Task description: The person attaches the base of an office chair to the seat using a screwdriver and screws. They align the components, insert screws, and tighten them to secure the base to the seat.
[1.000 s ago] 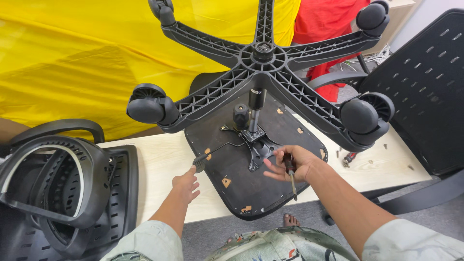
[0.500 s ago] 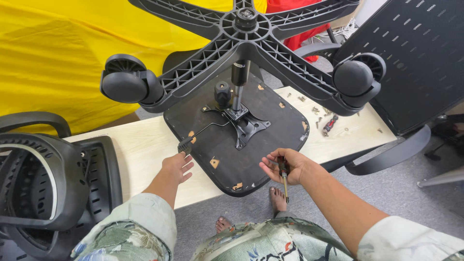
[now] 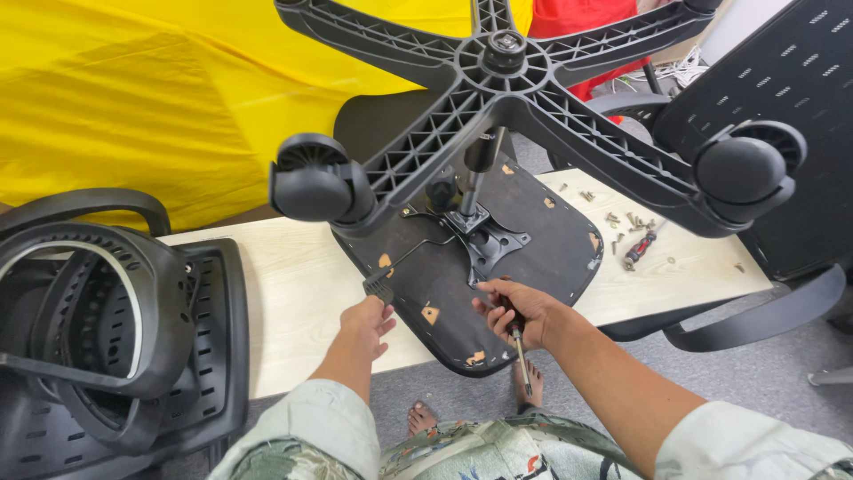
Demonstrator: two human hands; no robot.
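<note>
An upturned black office chair seat [image 3: 542,240] lies on a pale wooden table [image 3: 293,293], its five-star wheeled base [image 3: 506,80] pointing up toward me. My left hand [image 3: 369,322] rests at the seat's near left edge, fingers by the black lever handle [image 3: 379,284]. My right hand [image 3: 514,307] grips a screwdriver [image 3: 521,351] with its shaft pointing down and toward me, over the seat's underside near the metal mechanism plate [image 3: 489,240].
Black mesh chair parts and armrests [image 3: 98,329] lie at the left. Loose screws [image 3: 626,220] and a red-handled screwdriver [image 3: 640,251] sit on the table at the right. A black perforated backrest [image 3: 782,98] stands at the right. Yellow cloth [image 3: 133,116] hangs behind.
My view has shifted a little and come closer. Both hands stay at the seat's near edge; the right hand still holds the screwdriver.
</note>
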